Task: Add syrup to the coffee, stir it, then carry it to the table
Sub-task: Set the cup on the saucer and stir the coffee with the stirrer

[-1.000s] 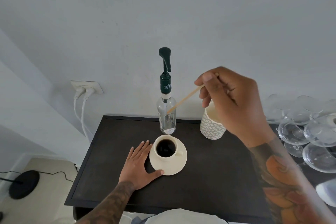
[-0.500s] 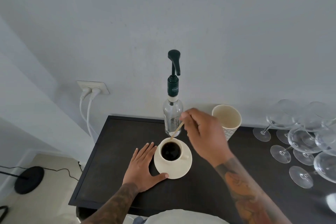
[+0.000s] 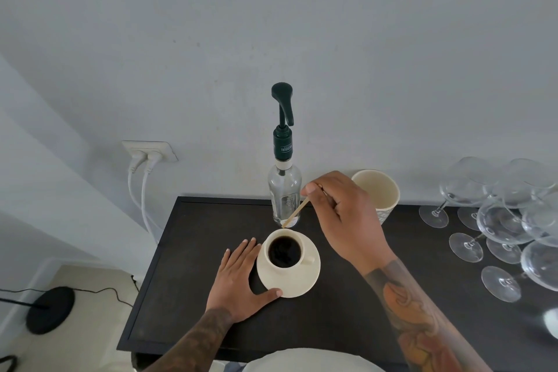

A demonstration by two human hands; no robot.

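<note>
A cream cup of black coffee (image 3: 285, 251) stands on a cream saucer (image 3: 297, 284) near the middle of the dark counter (image 3: 187, 281). My left hand (image 3: 238, 276) lies flat on the counter, its thumb and fingers against the saucer's left rim. My right hand (image 3: 342, 214) pinches a thin wooden stir stick (image 3: 295, 213) that slants down to the left; its tip hangs just above the cup's far rim. Right behind the cup is a clear syrup bottle (image 3: 284, 190) with a dark green pump.
A cream patterned tumbler (image 3: 377, 192) stands behind my right hand at the wall. Several wine glasses (image 3: 501, 226) crowd the counter's right side. A wall socket with two white plugs (image 3: 148, 154) is at the left. A black lamp base (image 3: 49, 309) sits on the floor.
My right hand carried the stir stick from up by the tumbler down to the cup. The stick's tip now sits a little higher over the far rim. The left hand stayed.
</note>
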